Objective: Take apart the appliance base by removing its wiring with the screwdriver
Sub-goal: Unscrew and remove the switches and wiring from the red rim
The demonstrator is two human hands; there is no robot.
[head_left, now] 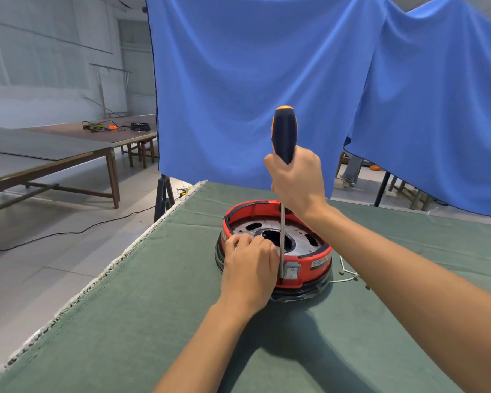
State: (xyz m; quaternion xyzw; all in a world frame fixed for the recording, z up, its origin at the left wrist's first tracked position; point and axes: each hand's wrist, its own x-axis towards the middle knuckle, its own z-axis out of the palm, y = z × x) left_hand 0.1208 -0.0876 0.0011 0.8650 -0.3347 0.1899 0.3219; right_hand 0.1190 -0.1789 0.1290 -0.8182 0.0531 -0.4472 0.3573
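Right now the appliance base (301, 268), a round red shell with a black lower rim and a silver metal plate inside, sits near the middle of the counter (153, 321), which is covered with green cloth. A white rocker switch (292, 270) faces the person on the near wall of the shell. The right hand (296, 182) is raised above the base, its fingers wrapped around the lower part of the screwdriver (284, 134) handle, which is dark blue with orange trim. The tool stands nearly upright, and its metal shaft runs down past the rim to the near wall, just beside the switch; the tip itself is hidden behind the left hand. The left hand (251, 265) rests on the near left rim of the base, fingers curled over the edge and onto the metal plate, gripping the shell. A thin white wire (347, 275) lies on the cloth just right of the base. Behind the counter hangs a blue cloth (253, 75). Off to the left stand long wooden tables (68, 148), one carrying some tools too small to make out.
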